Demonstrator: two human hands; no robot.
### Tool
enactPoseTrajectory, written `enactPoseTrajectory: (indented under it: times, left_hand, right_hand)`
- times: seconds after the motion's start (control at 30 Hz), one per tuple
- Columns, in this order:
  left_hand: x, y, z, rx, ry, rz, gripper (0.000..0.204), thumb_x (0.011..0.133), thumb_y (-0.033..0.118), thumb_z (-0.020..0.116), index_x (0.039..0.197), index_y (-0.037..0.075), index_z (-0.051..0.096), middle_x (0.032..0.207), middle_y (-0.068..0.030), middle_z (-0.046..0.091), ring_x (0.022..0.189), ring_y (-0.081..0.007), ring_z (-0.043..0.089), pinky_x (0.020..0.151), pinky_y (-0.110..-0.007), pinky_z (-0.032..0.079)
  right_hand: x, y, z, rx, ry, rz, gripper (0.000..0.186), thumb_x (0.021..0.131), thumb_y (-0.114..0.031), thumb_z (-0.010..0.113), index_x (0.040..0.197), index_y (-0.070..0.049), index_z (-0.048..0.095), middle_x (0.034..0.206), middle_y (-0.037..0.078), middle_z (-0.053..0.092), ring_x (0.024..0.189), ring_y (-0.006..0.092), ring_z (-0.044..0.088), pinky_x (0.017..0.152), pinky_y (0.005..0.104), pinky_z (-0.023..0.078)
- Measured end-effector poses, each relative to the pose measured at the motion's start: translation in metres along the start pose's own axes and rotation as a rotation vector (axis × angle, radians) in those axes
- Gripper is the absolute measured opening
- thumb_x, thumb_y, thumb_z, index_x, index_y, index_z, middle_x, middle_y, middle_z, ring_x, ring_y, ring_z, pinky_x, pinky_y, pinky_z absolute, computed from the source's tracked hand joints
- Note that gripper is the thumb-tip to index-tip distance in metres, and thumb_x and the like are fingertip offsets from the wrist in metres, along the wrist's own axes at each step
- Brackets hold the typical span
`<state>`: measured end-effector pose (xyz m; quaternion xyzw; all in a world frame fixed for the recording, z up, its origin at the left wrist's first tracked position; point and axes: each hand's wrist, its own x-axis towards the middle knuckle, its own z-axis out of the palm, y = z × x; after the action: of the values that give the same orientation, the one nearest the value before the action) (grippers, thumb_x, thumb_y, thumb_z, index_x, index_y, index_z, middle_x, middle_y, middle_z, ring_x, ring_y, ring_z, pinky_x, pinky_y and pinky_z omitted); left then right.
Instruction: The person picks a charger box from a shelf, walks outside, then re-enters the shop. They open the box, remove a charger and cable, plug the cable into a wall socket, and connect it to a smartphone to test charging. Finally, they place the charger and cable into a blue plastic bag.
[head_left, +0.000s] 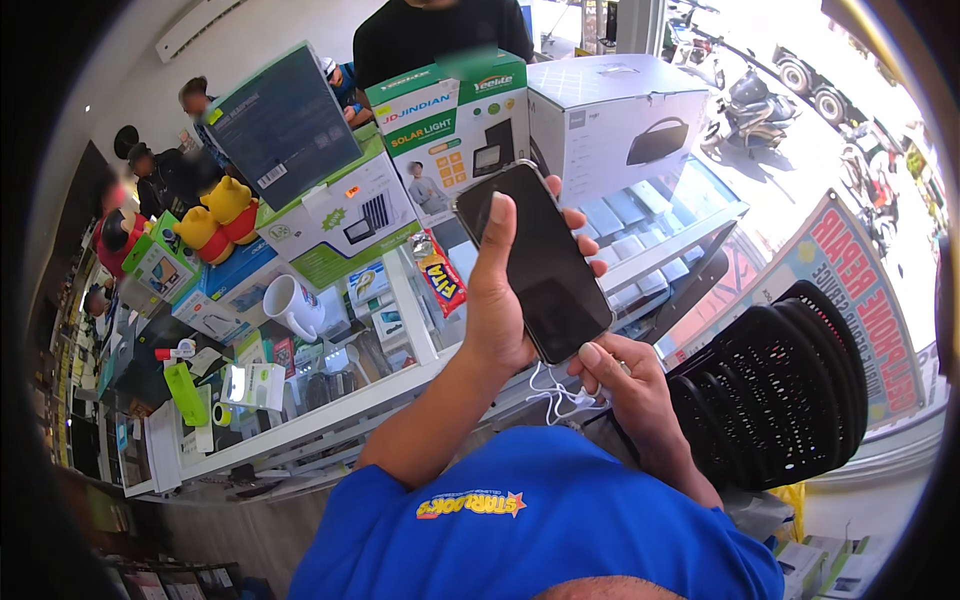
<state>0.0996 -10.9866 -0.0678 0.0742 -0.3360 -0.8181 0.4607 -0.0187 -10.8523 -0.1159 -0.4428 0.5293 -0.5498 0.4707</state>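
A smartphone (552,270) with a dark screen lies tilted in my left hand (495,315), the thumb along its left edge and the fingertips showing past its right edge. At the phone's lower corner, the fingers of my right hand (640,392) are pinched together. A thin white cord (558,394) hangs in loops from beside those fingers; they seem to grip its end, which is hidden. Beyond the phone is a glass display counter (435,345) with a red snack packet (440,278) on top.
Boxed solar lights (428,135), a large white box (610,105) and a white mug (293,306) stand on the counter. Stacked black chairs (775,395) are at my right, beside a repair sign (850,310). A person in a black shirt (430,40) stands across the counter.
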Motion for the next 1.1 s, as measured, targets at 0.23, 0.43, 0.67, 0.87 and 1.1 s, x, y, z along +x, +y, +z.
enactPoseTrajectory:
  times: [0.23,0.43,0.67,0.87,1.1]
  left_hand:
    - [0.07,-0.004,0.024,0.079,0.029,0.216,0.066,0.102,0.064,0.058,0.134,0.006,0.054,0.102,-0.0075,0.062,0.091,-0.022,0.066,0.085,-0.045,0.059]
    - [0.18,0.071,0.045,0.181,-0.02,0.348,0.044,0.106,0.036,0.052,0.119,-0.005,0.061,0.118,-0.0193,0.069,0.113,-0.0316,0.068,0.102,-0.048,0.056]
    - [0.361,0.006,0.081,1.451,0.342,0.193,0.072,0.086,0.039,0.085,0.124,-0.018,0.064,0.112,-0.0311,0.073,0.105,-0.0347,0.074,0.093,-0.041,0.059]
    - [0.431,-0.012,-0.001,2.374,0.381,0.054,0.056,0.088,0.031,0.075,0.135,0.0,0.068,0.138,-0.0175,0.067,0.131,-0.0331,0.061,0.103,-0.042,0.049]
    - [0.389,-0.015,0.027,2.478,0.696,0.11,0.054,0.096,0.036,0.066,0.14,0.005,0.065,0.139,-0.0116,0.055,0.124,-0.0263,0.049,0.088,-0.04,0.041]
  right_hand:
    - [0.041,-0.017,-0.062,0.009,-0.101,-0.023,0.041,0.105,-0.038,0.063,0.09,-0.002,0.075,0.071,-0.001,0.056,0.068,0.0065,0.048,0.062,0.0244,0.037]
    - [0.056,0.002,-0.12,0.21,-0.099,0.05,0.039,0.104,-0.031,0.062,0.089,0.003,0.072,0.066,0.002,0.058,0.061,0.0088,0.05,0.059,0.0256,0.038]
    - [0.065,0.014,-0.159,0.215,-0.101,-0.003,0.037,0.103,-0.031,0.064,0.089,0.003,0.07,0.065,0.001,0.057,0.06,0.0086,0.05,0.054,0.0251,0.035]
    - [0.06,0.024,-0.158,0.33,-0.216,-0.036,0.04,0.104,-0.033,0.064,0.087,0.004,0.068,0.064,0.002,0.056,0.059,0.009,0.05,0.056,0.0244,0.037]
    - [0.064,0.025,-0.147,0.36,-0.29,-0.011,0.039,0.104,-0.032,0.063,0.088,0.003,0.066,0.067,0.003,0.056,0.059,0.0093,0.049,0.056,0.024,0.036]
